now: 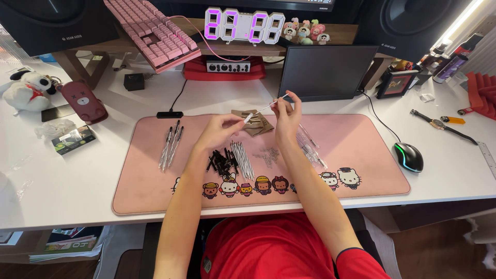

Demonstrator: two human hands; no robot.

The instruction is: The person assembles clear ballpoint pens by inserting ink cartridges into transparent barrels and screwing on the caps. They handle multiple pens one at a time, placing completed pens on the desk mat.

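Observation:
My left hand point(219, 128) and my right hand point(287, 114) meet above a pink desk mat point(361, 170). Between them they hold a thin clear pen barrel point(264, 109), tilted up to the right, the left fingers pinching its lower white end. Below the hands lie a pile of black pen parts point(221, 161), a bundle of thin refills point(243, 158) and small metal springs point(268, 155). Assembled pens point(171, 145) lie at the mat's left. Clear barrels point(310, 147) lie under my right forearm.
A brown paper piece point(257, 125) lies behind the hands. A dark tablet screen point(326, 72) stands at the back, a pink keyboard point(152, 32) leans up at left. A black mouse point(408, 156), a wristwatch point(439, 124), a plush toy point(28, 90) and a maroon case point(84, 101) surround the mat.

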